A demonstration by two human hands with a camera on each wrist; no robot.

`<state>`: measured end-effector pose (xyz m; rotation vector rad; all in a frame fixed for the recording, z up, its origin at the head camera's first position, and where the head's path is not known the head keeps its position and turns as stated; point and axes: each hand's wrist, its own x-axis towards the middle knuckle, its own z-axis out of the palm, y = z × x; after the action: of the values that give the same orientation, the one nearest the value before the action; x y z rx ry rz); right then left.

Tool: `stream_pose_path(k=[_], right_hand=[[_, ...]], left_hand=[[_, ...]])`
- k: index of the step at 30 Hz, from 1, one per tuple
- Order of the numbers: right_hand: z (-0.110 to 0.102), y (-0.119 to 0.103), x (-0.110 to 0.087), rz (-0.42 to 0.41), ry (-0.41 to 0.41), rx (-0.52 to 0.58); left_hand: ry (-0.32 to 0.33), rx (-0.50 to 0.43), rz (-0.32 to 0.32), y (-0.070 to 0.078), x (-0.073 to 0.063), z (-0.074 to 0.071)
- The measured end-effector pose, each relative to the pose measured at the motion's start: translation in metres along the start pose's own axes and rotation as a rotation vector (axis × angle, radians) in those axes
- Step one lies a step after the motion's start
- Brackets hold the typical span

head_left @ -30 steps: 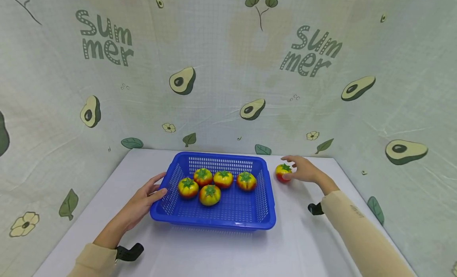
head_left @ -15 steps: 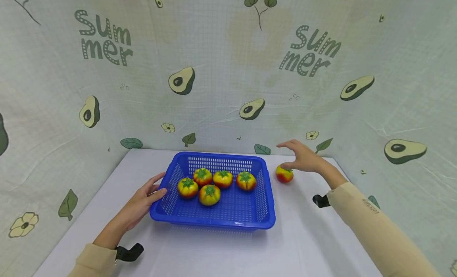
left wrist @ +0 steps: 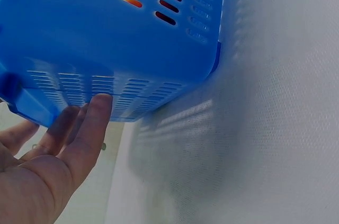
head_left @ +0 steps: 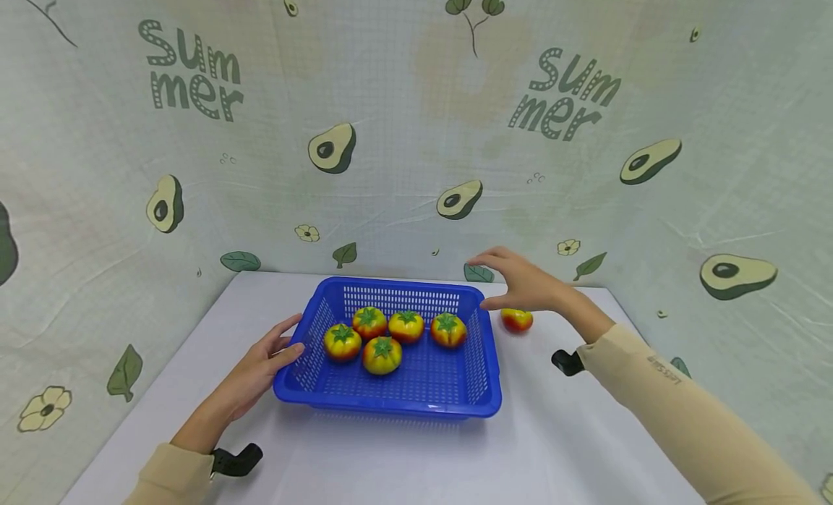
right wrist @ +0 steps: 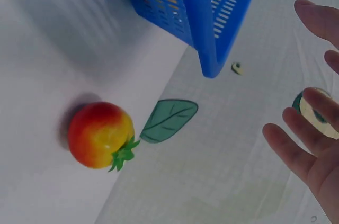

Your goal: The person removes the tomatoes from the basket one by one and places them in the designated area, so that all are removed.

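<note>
A blue perforated plastic basket (head_left: 432,378) stands on the white table with several red-and-yellow tomatoes (head_left: 382,356) inside, green leafy tops upward. My left hand (head_left: 257,367) holds the basket's left side, thumb at the rim. In the left wrist view, its fingers (left wrist: 87,136) touch the outer slotted wall below the rim. Above the table, near the basket's back right corner, my right hand (head_left: 527,284) hovers with fingers and thumb spread, holding nothing. One more tomato (head_left: 517,321) lies outside the basket to the right, its top hidden by that hand; the right wrist view shows it whole (right wrist: 100,135).
A pale cloth (head_left: 390,78) printed with avocados, leaves and lettering hangs behind the table and along both sides. White table surface (head_left: 364,461) stretches in front of the basket. A black wrist device (head_left: 237,460) is on each wrist.
My right hand has let go of the outside tomato, risen from it and moved left toward the basket's corner. That tomato stays about where it was. The left hand and basket have not moved.
</note>
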<state>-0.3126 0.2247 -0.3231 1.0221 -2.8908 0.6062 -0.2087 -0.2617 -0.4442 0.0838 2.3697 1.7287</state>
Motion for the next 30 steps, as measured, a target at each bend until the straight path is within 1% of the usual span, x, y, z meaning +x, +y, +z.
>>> stream_pose_path(k=[7,12,19,24,26,30], right_hand=[[0.013,-0.012,0.010,-0.059,-0.038,0.016],[0.027,-0.019,0.017,-0.060,-0.093,0.035],[0.050,-0.019,0.023,-0.079,-0.171,0.041],[0.062,-0.021,0.027,-0.037,-0.231,0.080],[0.065,-0.022,0.028,-0.040,-0.247,0.073],[0.071,-0.023,0.032,-0.079,-0.266,0.030]], left_hand=[[0.001,-0.004,-0.002,-0.002,0.000,-0.001],[-0.003,-0.007,-0.008,-0.002,0.000,-0.001],[-0.007,-0.011,-0.006,-0.003,0.001,-0.001],[-0.005,-0.013,-0.003,-0.002,0.002,-0.001],[-0.003,-0.011,-0.004,-0.001,0.002,-0.001],[-0.003,-0.011,-0.008,0.000,0.001,-0.001]])
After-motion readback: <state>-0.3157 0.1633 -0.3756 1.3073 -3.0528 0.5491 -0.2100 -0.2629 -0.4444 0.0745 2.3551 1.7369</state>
